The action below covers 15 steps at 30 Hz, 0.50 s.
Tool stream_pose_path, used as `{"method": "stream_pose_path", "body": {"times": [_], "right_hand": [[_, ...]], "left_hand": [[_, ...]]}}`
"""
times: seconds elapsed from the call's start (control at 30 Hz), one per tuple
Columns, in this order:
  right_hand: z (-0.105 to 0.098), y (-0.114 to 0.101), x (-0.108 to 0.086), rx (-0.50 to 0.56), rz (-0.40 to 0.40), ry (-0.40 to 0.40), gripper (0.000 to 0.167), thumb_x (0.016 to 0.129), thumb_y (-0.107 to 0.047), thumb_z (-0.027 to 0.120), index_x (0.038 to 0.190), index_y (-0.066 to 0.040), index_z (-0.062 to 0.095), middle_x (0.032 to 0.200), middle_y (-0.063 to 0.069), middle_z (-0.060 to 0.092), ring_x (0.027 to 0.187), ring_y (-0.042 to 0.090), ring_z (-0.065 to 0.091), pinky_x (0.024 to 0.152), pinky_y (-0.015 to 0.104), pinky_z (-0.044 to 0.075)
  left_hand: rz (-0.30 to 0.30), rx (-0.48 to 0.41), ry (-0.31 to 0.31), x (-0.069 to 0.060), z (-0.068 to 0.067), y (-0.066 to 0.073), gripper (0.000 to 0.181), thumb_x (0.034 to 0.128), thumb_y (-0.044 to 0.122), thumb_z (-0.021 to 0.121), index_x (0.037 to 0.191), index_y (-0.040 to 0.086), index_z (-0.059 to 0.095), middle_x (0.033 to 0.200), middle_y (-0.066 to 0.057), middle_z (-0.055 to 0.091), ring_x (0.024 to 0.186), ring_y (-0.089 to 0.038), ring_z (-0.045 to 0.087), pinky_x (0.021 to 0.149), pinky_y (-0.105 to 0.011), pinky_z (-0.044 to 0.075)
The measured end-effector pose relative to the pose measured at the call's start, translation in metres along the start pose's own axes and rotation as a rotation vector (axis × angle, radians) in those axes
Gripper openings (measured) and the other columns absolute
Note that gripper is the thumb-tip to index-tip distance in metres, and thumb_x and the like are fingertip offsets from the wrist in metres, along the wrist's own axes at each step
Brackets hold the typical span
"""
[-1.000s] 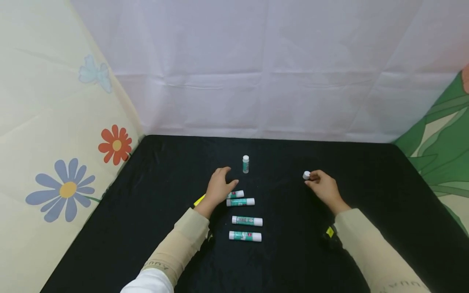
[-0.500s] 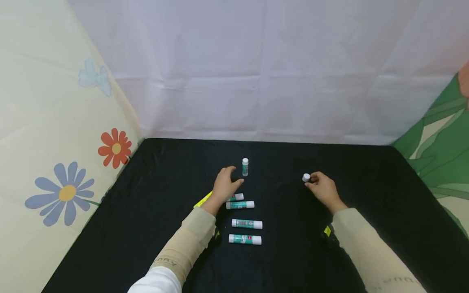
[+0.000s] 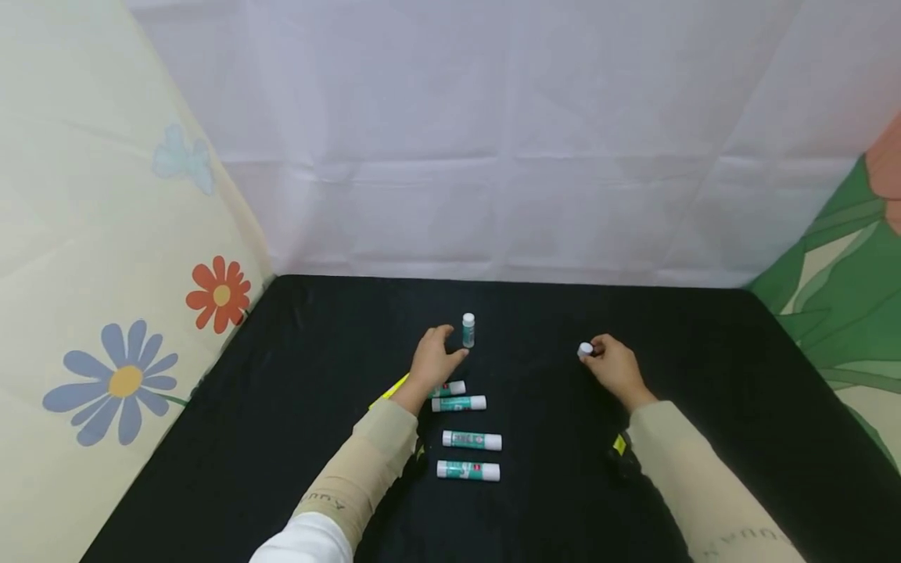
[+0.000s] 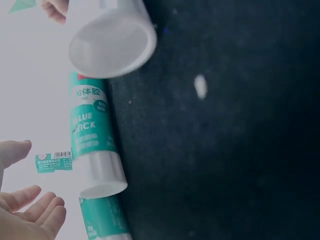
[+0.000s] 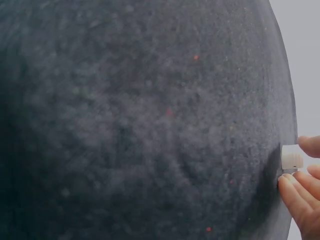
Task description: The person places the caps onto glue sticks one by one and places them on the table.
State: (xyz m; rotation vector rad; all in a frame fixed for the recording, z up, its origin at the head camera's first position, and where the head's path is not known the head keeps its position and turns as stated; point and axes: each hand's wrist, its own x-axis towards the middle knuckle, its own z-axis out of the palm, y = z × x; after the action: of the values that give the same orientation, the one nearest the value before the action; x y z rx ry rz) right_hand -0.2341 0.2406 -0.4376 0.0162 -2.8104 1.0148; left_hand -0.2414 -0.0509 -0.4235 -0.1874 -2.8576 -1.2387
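Observation:
My left hand [image 3: 432, 362] reaches toward an upright glue stick [image 3: 468, 332] with white cap and green label. Thumb and fingers are spread, apparently without touching it; in the left wrist view the stick's green label [image 4: 54, 162] shows just past the fingertips. On the right, my right hand [image 3: 616, 367] pinches a small white cap [image 3: 585, 349]. The right wrist view has the same cap [image 5: 291, 157] between thumb and fingers, though firm contact is hard to see. Several glue sticks lie in a column, including one [image 3: 468, 471] nearest me; the farthest [image 3: 449, 389] is partly covered by my left hand.
A black cloth [image 3: 549, 500] covers the table. White fabric [image 3: 493, 141] hangs behind it, with a flower-printed sheet [image 3: 91, 234] on the left and a green leaf print [image 3: 845, 313] on the right. A yellow strip [image 3: 389, 391] shows beside my left wrist.
My left hand has moved right, closer to the upright glue stick. The right hand stays at the white cap with little motion. The whole view has shifted slightly downward in frame.

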Motion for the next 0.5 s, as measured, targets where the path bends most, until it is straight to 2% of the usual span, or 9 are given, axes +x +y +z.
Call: {"method": "stream_pose_path", "body": {"times": [0.13,0.33,0.5], "right_hand": [[0.002,-0.001,0.000,-0.010,-0.006,-0.004,0.029,0.077,-0.006,0.059,0.097,0.012,0.048,0.091,0.027,0.054,0.079,0.035,0.053,0.068,0.044,0.041],[0.002,-0.002,0.002,-0.034,-0.003,-0.002,0.029,0.078,-0.005,0.058,0.098,0.013,0.048,0.092,0.029,0.054,0.081,0.037,0.052,0.069,0.045,0.040],[0.001,-0.004,0.005,-0.064,-0.015,-0.001,0.026,0.079,-0.007,0.056,0.095,0.013,0.048,0.089,0.028,0.053,0.079,0.037,0.051,0.068,0.045,0.039]], "left_hand": [[0.002,0.015,-0.006,0.002,0.002,-0.002,0.048,0.0796,0.022,0.062,0.120,0.001,0.046,0.114,-0.013,0.047,0.104,-0.024,0.045,0.084,-0.037,0.038],[0.057,0.024,0.007,0.009,0.004,0.000,0.047,0.0794,0.021,0.062,0.118,-0.001,0.046,0.111,-0.015,0.048,0.101,-0.026,0.046,0.083,-0.037,0.038],[0.039,0.025,-0.029,0.016,0.002,0.004,0.049,0.0806,0.022,0.061,0.121,0.000,0.044,0.113,-0.015,0.046,0.103,-0.026,0.045,0.083,-0.037,0.038]]}}
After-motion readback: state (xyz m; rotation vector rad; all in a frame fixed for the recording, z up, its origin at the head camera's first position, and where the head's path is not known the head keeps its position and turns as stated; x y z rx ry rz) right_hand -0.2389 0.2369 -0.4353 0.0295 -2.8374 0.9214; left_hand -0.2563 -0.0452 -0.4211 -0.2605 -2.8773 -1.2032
